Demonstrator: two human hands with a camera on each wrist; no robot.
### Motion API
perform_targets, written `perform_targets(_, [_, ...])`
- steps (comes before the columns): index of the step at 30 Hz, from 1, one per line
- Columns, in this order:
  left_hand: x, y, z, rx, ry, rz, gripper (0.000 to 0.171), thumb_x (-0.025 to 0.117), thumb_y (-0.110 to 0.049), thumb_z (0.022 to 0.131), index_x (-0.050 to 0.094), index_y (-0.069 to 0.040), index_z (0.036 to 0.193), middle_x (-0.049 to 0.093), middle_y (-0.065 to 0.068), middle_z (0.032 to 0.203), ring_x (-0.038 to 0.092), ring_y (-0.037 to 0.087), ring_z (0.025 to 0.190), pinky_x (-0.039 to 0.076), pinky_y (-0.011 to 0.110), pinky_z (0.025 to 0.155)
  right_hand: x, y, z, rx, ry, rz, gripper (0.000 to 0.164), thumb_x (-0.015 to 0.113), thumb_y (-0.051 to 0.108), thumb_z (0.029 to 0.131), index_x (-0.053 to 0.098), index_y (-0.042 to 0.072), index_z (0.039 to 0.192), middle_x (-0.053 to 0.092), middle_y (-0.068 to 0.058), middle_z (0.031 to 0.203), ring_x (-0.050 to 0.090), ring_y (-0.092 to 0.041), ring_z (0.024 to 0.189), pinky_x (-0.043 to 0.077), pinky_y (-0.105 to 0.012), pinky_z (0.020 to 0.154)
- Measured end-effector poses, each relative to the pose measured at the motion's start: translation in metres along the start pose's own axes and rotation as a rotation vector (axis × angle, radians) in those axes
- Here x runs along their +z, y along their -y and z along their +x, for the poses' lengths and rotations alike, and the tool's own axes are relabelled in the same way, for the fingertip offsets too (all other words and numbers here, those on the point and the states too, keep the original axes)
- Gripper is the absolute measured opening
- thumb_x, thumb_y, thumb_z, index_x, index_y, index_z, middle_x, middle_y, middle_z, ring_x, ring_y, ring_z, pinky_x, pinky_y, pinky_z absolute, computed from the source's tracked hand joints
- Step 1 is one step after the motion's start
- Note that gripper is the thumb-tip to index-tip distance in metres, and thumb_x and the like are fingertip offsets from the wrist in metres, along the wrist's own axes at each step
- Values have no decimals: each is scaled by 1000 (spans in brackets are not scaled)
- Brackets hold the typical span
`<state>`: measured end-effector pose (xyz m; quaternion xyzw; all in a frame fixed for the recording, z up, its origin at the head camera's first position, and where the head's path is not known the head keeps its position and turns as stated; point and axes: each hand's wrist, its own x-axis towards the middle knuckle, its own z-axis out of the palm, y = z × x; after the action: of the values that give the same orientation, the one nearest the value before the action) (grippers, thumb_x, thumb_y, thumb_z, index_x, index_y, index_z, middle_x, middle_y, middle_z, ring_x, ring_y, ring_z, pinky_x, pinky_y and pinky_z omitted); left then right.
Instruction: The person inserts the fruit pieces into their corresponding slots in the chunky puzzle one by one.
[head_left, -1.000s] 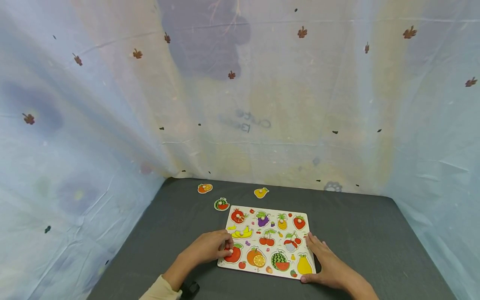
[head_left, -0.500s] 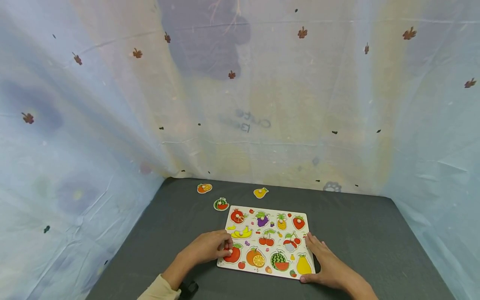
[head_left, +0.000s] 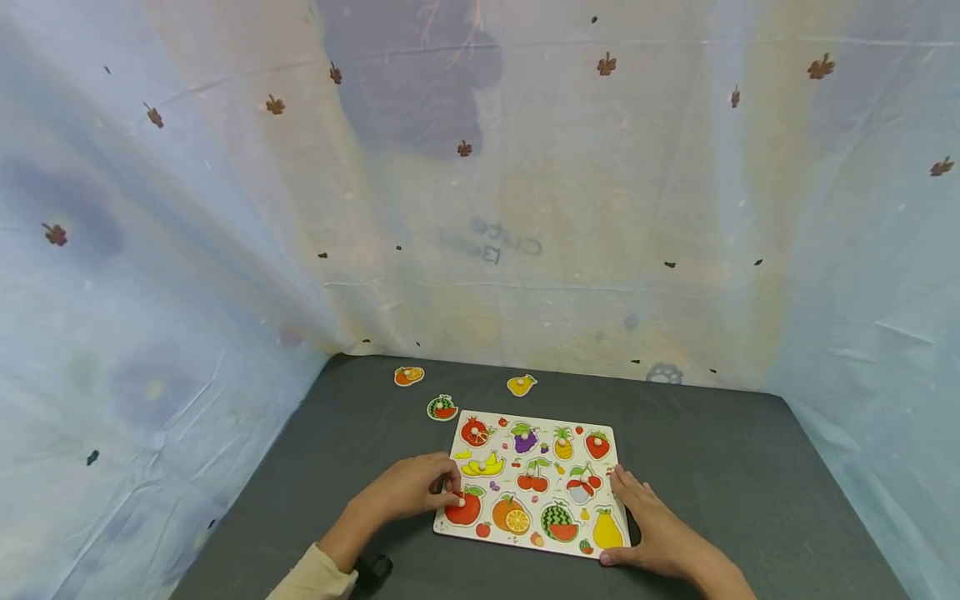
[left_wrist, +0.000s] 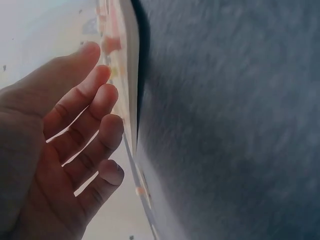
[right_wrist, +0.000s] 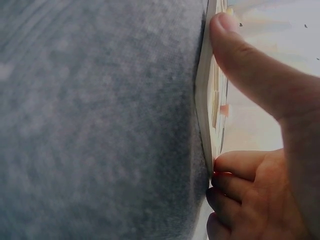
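Observation:
A white fruit puzzle board [head_left: 504,493] lies on the dark cloth. My left hand [head_left: 405,490] is at its left side, fingertips right at the knob of the red apple piece [head_left: 463,508]. In the left wrist view the left fingers [left_wrist: 107,132] are loosely bent, and a gap shows between thumb and index finger. My right hand [head_left: 660,533] rests against the board's right edge, with the thumb at the near corner and fingers along the side. Knobbed banana [head_left: 483,467], grape [head_left: 524,439] and strawberry [head_left: 597,446] pieces sit in the board.
Beyond the board lie a loose orange piece [head_left: 408,377], a watermelon piece [head_left: 442,408] and a pear piece [head_left: 521,385]. Printed pictures of the same fruits fill the board's near row. Patterned curtains [head_left: 480,317] hang behind and beside the dark table [head_left: 750,475].
My left hand has drawn back slightly to the left and up from the apple's knob. The right hand and the board stay in place.

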<state>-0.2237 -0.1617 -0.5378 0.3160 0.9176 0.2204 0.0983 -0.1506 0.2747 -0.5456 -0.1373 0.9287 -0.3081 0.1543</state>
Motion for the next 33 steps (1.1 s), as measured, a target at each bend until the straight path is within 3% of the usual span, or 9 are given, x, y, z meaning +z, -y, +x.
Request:
perform_targets(9, [-16, 21, 3, -43, -99, 55, 14, 82, -34, 98, 69, -33, 104, 59, -20, 94, 53, 0, 79, 50, 27, 71, 1, -3, 1, -11, -1, -5, 129, 97, 52, 74, 27, -3, 167, 19, -26, 175, 20, -54, 159, 12, -69, 125])
perform_targets(15, [-27, 35, 2, -73, -189, 76, 16, 83, -31, 97, 72, -31, 109, 66, -13, 102, 56, 3, 82, 50, 32, 71, 2, -6, 2, -28, -7, -8, 128, 96, 52, 75, 27, -3, 167, 19, -27, 175, 19, -55, 158, 13, -69, 125])
perform_targets(24, [-39, 66, 14, -210, -245, 69, 18, 82, -30, 98, 75, -26, 114, 65, -11, 105, 54, 7, 80, 47, 32, 69, 3, -8, 1, -26, 3, 3, 127, 96, 52, 76, 27, -3, 168, 18, -27, 175, 18, -55, 159, 12, -71, 124])
perform_targets(33, [-53, 88, 26, -254, -308, 88, 20, 81, -28, 99, 74, -21, 116, 67, 1, 112, 54, 14, 85, 48, 39, 73, 2, -9, 2, -32, -2, -2, 129, 94, 57, 75, 27, -3, 167, 18, -27, 175, 18, -57, 158, 12, -72, 123])
